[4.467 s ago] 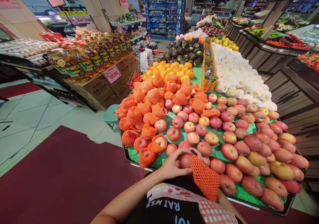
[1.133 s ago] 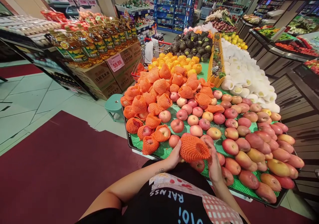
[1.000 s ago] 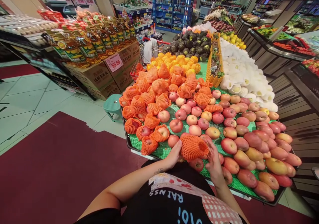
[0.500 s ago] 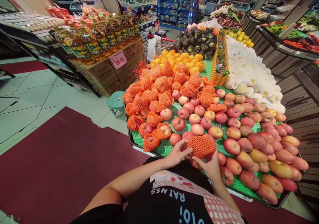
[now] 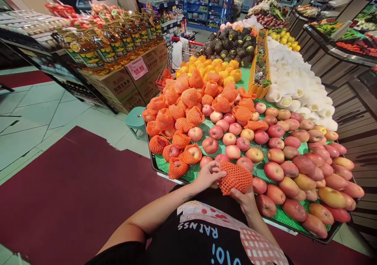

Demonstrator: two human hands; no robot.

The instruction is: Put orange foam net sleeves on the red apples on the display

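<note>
orange foam net (image 5: 236, 177) lies between left hand (image 5: 207, 175) and right hand (image 5: 246, 201).

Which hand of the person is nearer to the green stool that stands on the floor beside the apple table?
Left. The left hand pinches the left edge of the orange foam net, on the side of the green stool. The right hand supports the net from below, farther from the stool.

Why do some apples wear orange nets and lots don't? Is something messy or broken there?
Nothing looks broken or spilled. The mix is the odd part: netted apples crowd the display's left, while bare apples fill the middle and right. A loose net lies flat among them. The left hand and right hand hold an orange net.
</note>
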